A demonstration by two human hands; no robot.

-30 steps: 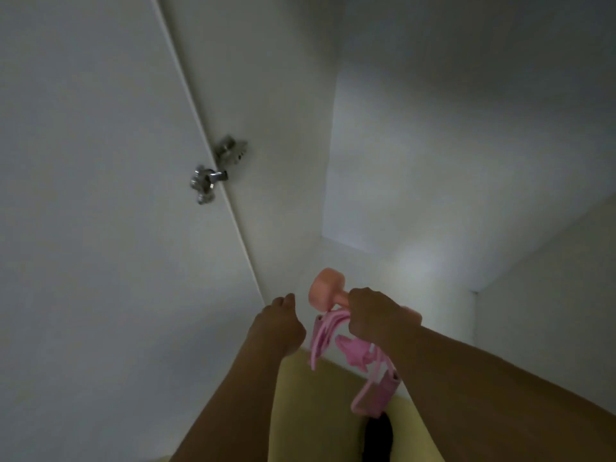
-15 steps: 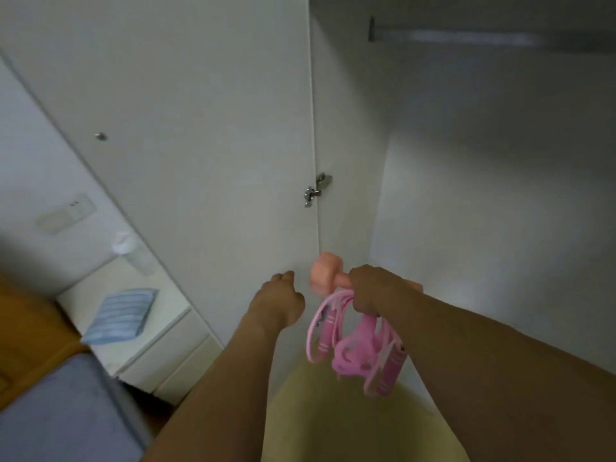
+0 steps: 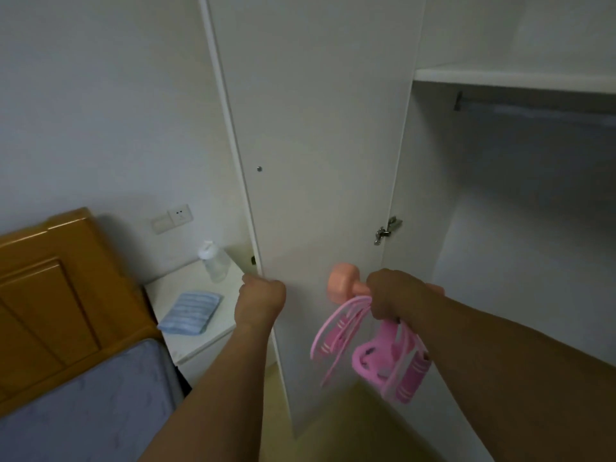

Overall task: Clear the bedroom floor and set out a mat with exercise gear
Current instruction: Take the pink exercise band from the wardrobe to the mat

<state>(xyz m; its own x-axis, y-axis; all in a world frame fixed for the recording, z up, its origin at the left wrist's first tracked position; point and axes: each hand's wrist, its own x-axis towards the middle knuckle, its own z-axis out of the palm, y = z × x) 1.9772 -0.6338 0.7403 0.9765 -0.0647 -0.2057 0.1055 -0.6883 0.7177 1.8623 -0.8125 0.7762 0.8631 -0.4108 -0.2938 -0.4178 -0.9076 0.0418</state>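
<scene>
Your left hand (image 3: 260,303): fist closed on the wardrobe door (image 3: 320,161) edge.
Your right hand (image 3: 395,296): clenched around a pink dumbbell (image 3: 343,282) and pink resistance bands (image 3: 373,355), dangling.

Wardrobe door (image 3: 316,145) open, between nightstand (image 3: 186,315) at left and wardrobe interior (image 3: 516,245) at right. Bottle (image 3: 215,261) at nightstand's rear edge, folded towel (image 3: 191,313) in front. Bed (image 3: 76,405) left of nightstand.
</scene>
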